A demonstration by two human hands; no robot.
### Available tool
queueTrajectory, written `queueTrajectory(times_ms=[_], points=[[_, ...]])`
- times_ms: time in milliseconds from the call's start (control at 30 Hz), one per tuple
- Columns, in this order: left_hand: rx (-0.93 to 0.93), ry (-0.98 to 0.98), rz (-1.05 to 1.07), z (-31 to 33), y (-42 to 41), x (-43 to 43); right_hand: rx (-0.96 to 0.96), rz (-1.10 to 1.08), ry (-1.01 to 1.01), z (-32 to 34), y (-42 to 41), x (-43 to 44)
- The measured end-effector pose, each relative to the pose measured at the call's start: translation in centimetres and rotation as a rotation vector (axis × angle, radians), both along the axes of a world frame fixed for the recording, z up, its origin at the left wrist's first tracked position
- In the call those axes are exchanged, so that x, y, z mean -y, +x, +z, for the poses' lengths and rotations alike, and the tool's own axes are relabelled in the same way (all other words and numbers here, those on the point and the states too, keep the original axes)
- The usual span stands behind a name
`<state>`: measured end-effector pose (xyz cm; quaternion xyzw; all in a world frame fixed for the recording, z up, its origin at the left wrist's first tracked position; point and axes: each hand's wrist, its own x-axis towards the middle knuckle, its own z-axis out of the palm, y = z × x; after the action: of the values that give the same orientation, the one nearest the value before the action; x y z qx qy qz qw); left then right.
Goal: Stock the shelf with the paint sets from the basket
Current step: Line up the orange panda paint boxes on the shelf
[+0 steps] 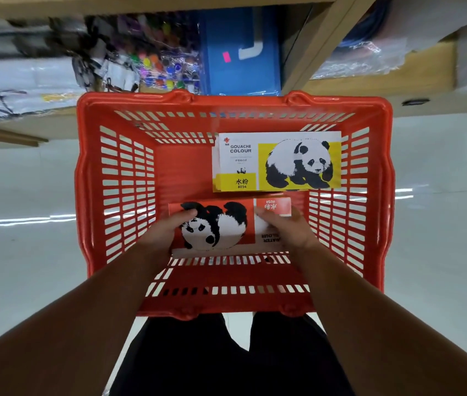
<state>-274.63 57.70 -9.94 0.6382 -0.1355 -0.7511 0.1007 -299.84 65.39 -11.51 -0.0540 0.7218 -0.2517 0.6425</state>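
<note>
Left hand fingers curl onto the left end of the red paint box, and right hand grips the right end, thumb on top. The box's long axis runs side to side across the body, a hand at each short end, neither nearer. The box sits low inside the red basket, near side, print upside down to the wearer. Just beyond it, toward the far right corner, a yellow paint box lies flat, possibly on top of more. The shelf lies ahead past the basket's far rim, so the next move is likely lift up then forward
</note>
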Motion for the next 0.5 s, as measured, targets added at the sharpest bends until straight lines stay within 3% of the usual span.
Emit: queueTrajectory(times_ms=[133, 500], points=[[-0.002, 0.038, -0.006, 0.0, 0.1, 0.1, 0.055, -0.111, -0.035, -0.3, -0.9, -0.2], [-0.054, 0.061, 0.015, -1.4, 0.8, 0.1, 0.249, -0.082, 0.043, -0.9, -1.6, -0.2]])
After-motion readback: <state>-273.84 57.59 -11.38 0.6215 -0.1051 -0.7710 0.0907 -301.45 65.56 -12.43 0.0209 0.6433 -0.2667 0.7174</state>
